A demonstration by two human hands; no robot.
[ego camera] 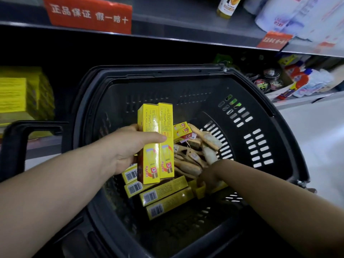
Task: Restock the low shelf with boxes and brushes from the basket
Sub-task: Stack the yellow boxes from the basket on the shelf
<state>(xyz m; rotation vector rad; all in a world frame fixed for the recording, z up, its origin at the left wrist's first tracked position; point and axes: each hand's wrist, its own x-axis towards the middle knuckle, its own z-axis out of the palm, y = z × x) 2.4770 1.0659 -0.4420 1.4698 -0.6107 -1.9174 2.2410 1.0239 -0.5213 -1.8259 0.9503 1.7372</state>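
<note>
A dark plastic basket (260, 101) fills the middle of the view. My left hand (128, 148) holds two long yellow boxes (156, 144) upright above it, thumb across their fronts. Several more yellow boxes (163, 192) lie flat on the basket floor, barcodes up. Beside them is a heap of wooden brushes (195, 157) with pale bristles. My right hand (208, 175) reaches down into the basket at the edge of the brush heap; its fingers are in shadow near a yellow box, and the grip is unclear.
Stacked yellow boxes (20, 95) stand on the low shelf at the left, behind the basket handle (16, 142). An upper shelf edge (167, 37) carries red signs. Bottles, tins and packets (290, 81) crowd the low shelf at the right.
</note>
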